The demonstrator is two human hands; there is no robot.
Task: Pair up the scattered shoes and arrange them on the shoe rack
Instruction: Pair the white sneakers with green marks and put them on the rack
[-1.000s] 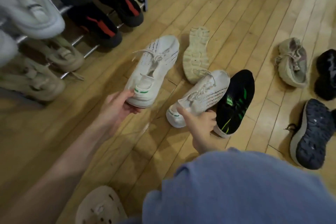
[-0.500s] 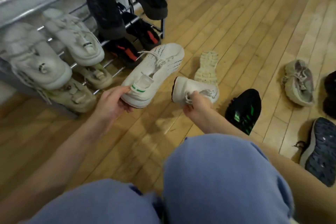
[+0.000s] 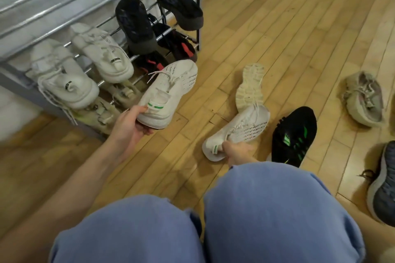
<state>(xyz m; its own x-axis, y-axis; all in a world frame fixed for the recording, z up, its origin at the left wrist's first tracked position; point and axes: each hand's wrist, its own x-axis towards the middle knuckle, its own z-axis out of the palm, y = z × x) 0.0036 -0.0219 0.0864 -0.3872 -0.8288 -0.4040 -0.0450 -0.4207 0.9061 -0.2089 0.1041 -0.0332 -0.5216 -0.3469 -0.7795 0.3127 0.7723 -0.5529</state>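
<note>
My left hand [image 3: 130, 128] grips the heel of a white knit sneaker [image 3: 171, 89] with a green heel stripe, held just in front of the metal shoe rack [image 3: 64, 6]. My right hand [image 3: 235, 152], partly hidden behind my knee, grips the heel of the matching white sneaker [image 3: 241, 130], which lies tilted low over the wooden floor. The rack holds a pair of white chunky sneakers [image 3: 85, 66] and a pair of black shoes [image 3: 154, 15] on its upper rails. Beige shoes [image 3: 106, 111] and black shoes with red marks [image 3: 177, 47] sit on the lower rails.
On the floor lie a cream shoe [image 3: 250, 85] sole up, a black shoe with green marks [image 3: 295, 136], a beige worn sneaker [image 3: 363, 98] and a dark grey shoe [image 3: 382, 183] at the right edge. My knees in blue trousers [image 3: 267, 209] fill the bottom.
The view has shifted toward the rack. My right hand has turned its white sneaker and lowered it beside the black and green shoe. The left hand still holds its sneaker near the rack.
</note>
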